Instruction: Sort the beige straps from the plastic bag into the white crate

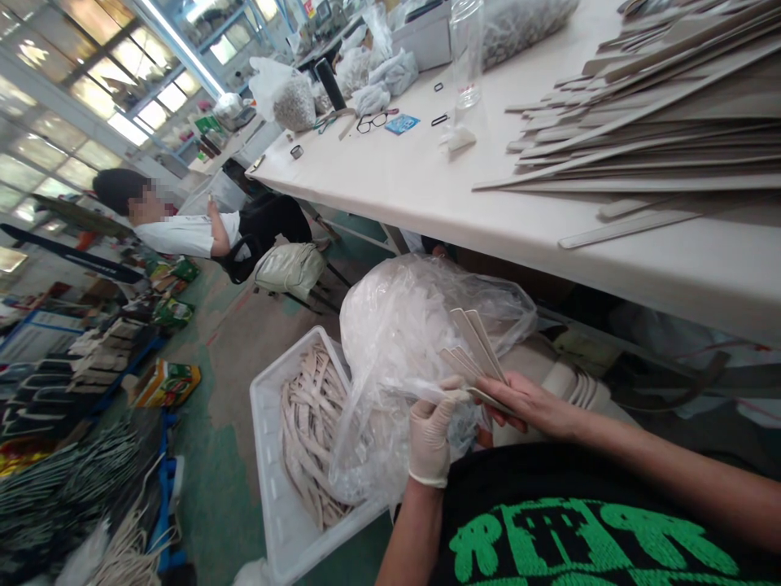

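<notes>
My left hand (434, 427), in a white glove, is closed with its fingers on the film of a clear plastic bag (390, 334). Its fingertips come close to the beige strips in my other hand; whether they touch them I cannot tell. Bare and wrapped round several flat beige strips (479, 338), my right hand (518, 400) is beside it, and the strips fan out over the bag. The large bag bulges with pale contents and partly overlaps a white plastic crate (263, 456). Inside that crate lies a tangle of beige strips (311, 431).
A long table (390, 175) runs above the bag, with piled beige strips (659, 146), a clear bottle (467, 57), eyeglasses (371, 123) and filled bags on it. A seated person (189, 232) is at its far end. Dark cords (67, 468) lie at the left.
</notes>
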### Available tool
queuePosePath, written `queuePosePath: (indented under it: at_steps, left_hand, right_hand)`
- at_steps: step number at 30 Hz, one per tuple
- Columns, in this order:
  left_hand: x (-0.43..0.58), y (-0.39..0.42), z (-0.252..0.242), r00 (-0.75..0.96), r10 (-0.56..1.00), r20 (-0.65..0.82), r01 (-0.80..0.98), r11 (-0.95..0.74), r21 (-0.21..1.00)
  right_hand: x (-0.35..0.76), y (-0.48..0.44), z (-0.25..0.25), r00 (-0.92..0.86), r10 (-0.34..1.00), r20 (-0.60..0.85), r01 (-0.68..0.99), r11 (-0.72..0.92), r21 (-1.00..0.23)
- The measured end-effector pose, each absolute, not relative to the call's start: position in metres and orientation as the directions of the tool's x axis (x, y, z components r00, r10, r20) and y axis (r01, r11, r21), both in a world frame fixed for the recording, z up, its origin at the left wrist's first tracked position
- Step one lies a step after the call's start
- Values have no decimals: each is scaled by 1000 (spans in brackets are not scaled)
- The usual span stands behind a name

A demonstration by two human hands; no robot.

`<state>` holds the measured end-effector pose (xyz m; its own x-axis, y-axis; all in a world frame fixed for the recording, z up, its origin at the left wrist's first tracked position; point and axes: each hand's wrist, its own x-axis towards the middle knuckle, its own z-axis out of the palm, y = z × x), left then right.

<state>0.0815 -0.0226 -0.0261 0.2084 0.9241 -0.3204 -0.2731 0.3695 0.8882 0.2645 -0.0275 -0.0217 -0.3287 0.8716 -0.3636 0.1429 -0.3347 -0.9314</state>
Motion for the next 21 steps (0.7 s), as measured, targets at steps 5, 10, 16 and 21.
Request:
queuePosePath:
  at_steps: [5,10,16,21]
  left_hand:
    - [85,-24,-28,326,882,-341,-191,414,890]
    - [88,-27,-31,289,887,-359,-147,412,899]
    - [86,-19,-40,58,918,-393,-262,394,881]
    - [86,-8,-38,-34,855,-518,-562,412,717]
  right_hand:
    - [253,-23,-31,-172,896,-409,99,-398,-912]
    - [254,-21,-24,-193,895,-401,67,-396,-916]
    - [271,-27,-13,-422,855,-301,102,-285,-953]
    - [282,-37,-11,-351,892,-285,383,-141,-913]
